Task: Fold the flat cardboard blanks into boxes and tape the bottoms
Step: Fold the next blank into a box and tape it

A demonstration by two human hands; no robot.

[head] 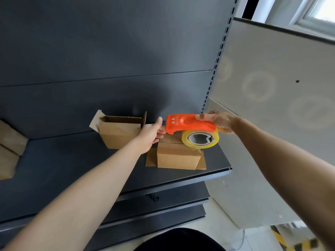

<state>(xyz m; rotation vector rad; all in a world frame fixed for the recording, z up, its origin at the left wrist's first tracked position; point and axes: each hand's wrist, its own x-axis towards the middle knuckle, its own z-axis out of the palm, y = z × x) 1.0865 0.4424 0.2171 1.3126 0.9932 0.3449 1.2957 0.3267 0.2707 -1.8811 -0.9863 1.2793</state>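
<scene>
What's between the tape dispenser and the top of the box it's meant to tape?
Nothing visible. The right hand holds the orange tape dispenser just above the closed box; the left hand is at the dispenser's front end, beside the box, not under the tape roll.

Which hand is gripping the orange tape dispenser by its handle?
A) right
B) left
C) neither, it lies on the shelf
A: the right hand wraps the handle of the orange tape dispenser above the box, while the left hand only touches its front tip.

Dark shelf (72, 169) carries open box (119, 134), upturned box (178, 158) with splayed flaps, more cardboard (9, 147) far left.
</scene>
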